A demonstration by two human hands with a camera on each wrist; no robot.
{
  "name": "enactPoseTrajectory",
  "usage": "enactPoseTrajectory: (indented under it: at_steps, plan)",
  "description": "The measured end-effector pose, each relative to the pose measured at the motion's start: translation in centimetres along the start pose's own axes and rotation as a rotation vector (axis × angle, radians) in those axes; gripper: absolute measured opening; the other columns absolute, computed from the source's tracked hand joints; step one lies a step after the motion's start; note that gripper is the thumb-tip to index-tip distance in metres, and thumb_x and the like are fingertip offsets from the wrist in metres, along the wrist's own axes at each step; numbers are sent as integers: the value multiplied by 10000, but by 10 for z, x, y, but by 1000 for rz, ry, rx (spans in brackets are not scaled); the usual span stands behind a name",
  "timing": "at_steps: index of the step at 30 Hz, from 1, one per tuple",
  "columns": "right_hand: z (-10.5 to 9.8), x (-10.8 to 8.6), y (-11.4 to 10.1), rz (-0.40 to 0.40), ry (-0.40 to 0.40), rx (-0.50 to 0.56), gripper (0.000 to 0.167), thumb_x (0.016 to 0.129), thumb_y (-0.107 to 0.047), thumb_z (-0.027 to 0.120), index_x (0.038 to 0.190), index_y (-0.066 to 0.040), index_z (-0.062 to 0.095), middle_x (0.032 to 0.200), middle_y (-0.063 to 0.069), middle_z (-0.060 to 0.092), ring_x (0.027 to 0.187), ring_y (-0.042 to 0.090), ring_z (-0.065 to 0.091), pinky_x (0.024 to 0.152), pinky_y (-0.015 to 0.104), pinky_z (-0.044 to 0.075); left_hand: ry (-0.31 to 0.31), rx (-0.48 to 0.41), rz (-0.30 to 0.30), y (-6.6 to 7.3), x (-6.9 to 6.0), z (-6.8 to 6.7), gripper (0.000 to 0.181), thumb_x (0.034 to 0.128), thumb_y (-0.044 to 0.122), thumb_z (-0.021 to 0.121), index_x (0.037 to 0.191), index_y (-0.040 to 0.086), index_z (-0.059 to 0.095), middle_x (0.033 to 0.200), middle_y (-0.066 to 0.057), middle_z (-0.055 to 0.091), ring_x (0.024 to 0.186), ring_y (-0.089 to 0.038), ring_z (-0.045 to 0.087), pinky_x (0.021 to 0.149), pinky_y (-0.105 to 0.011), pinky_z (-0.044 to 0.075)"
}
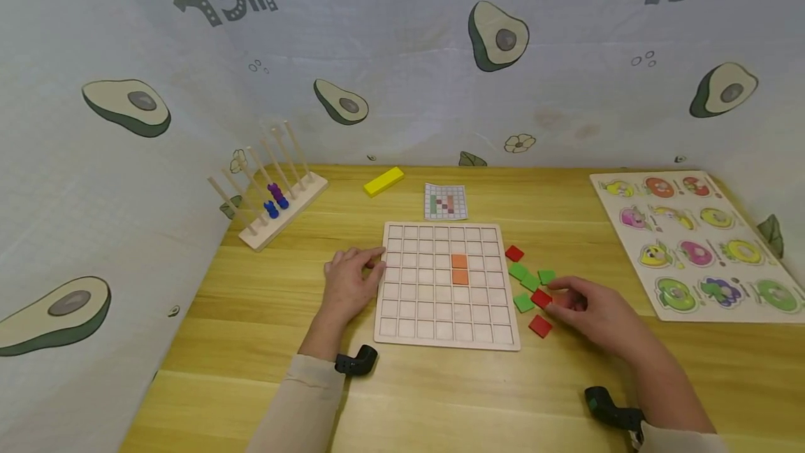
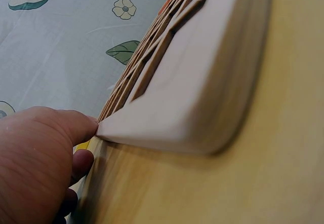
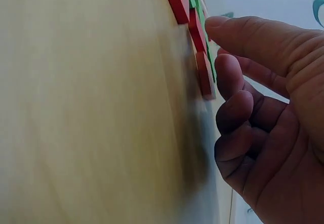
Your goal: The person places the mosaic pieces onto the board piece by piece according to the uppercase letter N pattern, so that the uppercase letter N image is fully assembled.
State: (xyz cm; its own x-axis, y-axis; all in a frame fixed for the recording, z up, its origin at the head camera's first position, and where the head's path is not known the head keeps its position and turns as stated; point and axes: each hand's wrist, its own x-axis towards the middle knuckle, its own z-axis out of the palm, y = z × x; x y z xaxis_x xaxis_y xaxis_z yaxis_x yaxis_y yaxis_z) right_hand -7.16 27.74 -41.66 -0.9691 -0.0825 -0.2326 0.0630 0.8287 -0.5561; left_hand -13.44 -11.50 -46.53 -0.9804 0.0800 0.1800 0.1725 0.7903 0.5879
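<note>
A pale wooden grid board (image 1: pixel 435 313) lies flat, with two orange square tiles (image 1: pixel 460 261) in adjoining cells. My left hand (image 1: pixel 349 285) rests at the board's left side, its thumb and forefinger touching the edge; the left wrist view shows that contact near the board's corner (image 2: pixel 202 127). To the right of the board, my right hand (image 1: pixel 591 310) pinches a red square tile (image 1: pixel 540 298) with thumb and forefinger, the other fingers curled (image 3: pixel 235 110). Around it lie green tiles (image 1: pixel 523 302) and more red tiles (image 1: pixel 540 326).
Behind the board lies a small printed pattern card (image 1: pixel 446 202). A yellow block (image 1: pixel 384 181) and a pegged wooden stand (image 1: pixel 286 215) with blue and purple beads are at the back left. A fruit puzzle board (image 1: pixel 682 229) lies to the right. A patterned cloth (image 1: pixel 409 54) hangs behind.
</note>
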Motion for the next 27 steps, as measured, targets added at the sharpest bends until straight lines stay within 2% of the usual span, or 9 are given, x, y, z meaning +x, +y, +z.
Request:
enactPoseTrajectory:
  at_steps: [6, 14, 20, 27]
  plan:
    - [-1, -2, 9, 26, 2, -1, 470, 932, -349, 749, 1276, -46, 643, 892, 32, 596, 783, 177, 492, 619, 247, 374, -1, 5, -6, 0, 1, 0, 314, 985, 322, 670, 1278, 225, 726, 1000, -8, 719, 908, -211, 517, 819, -388, 302]
    - [-3, -3, 20, 44, 5, -9, 421, 958, -318, 719, 1275, -53, 637, 897, 25, 613, 762, 155, 494, 626, 247, 377, -4, 10, -14, 0, 1, 0, 319, 987, 324, 665, 1284, 223, 724, 1002, -9, 718, 919, -217, 521, 819, -394, 305]
    - [-2, -2, 22, 63, 0, -5, 384, 972, -257, 699, 1280, -38, 629, 893, 35, 602, 763, 175, 491, 614, 256, 370, -3, 6, -10, 1, 1, 0, 318, 989, 325, 663, 1284, 222, 724, 1000, -8, 718, 909, -212, 516, 812, -389, 301]
    - [-3, -2, 23, 78, -5, -10, 376, 978, -264, 691, 1265, -29, 630, 894, 35, 602, 767, 178, 493, 618, 256, 372, -5, 2, -8, 0, 0, 0, 315, 987, 325, 666, 1278, 222, 727, 997, -7, 718, 906, -210, 514, 812, -390, 303]
